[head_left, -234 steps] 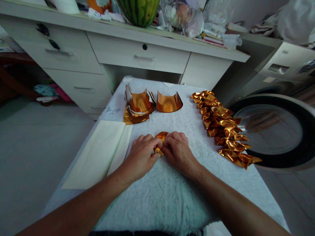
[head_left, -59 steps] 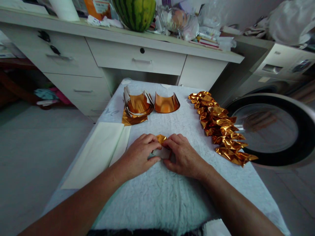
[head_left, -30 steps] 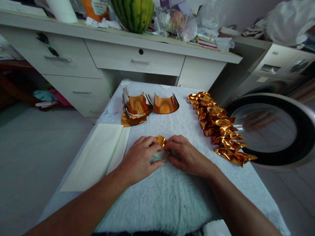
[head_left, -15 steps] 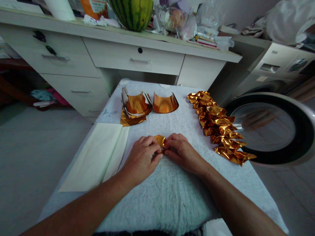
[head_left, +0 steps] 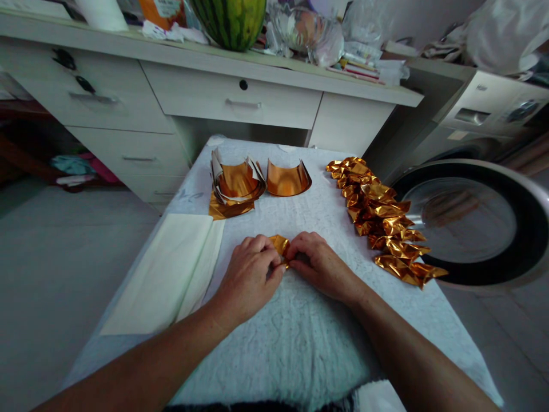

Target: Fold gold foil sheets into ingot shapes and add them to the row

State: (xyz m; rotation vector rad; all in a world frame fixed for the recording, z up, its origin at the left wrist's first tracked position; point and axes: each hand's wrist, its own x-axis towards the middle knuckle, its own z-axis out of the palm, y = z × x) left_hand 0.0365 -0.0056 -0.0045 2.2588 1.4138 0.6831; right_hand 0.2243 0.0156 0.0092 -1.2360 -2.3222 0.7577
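Observation:
Between my hands, at the middle of the cloth-covered table (head_left: 274,349), is a small piece of gold foil paper (head_left: 279,244), partly hidden by fingers. My left hand (head_left: 253,269) is closed on its left side, thumb and fingers pinching near the lower edge. On the other side, my right hand (head_left: 315,260) pinches the foil paper, its fingertips almost meeting the left ones. Beyond them stand a stack of curled gold foil sheets (head_left: 238,182) and a smaller curled gold sheet (head_left: 288,181). A row of folded gold foil pieces (head_left: 377,214) lies along the right.
A folded cream paper stack (head_left: 158,274) lies on the table's left. Behind stands a white drawer desk (head_left: 240,106) holding a watermelon (head_left: 231,23) and plastic bags. At right, a washing machine's open round door (head_left: 472,223) reaches close to the table edge.
My right thumb and fingers have shifted slightly against the foil paper. Both hands stay in nearly the same place, and the other things lie as before.

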